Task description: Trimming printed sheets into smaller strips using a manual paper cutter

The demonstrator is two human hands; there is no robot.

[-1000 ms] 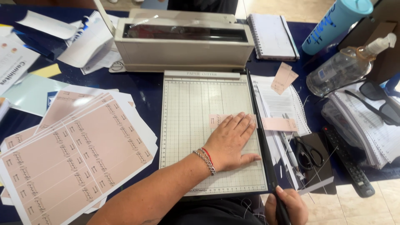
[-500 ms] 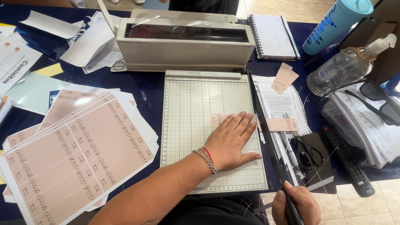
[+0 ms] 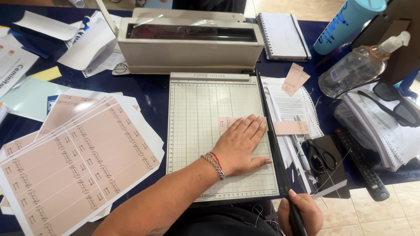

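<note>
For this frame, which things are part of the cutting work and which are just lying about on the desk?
In use:
left hand flat on the pink strip
paper cutter
right hand on the cutter handle
printed pink sheets

Lying about:
binding machine
spiral notebook
spray bottle
scissors
remote control
sunglasses

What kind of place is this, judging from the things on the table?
Probably a small print or stationery craft workspace: a paper cutter lies under the left hand, a binding machine stands behind it, and printed pink sheets are stacked on the blue table.
</note>
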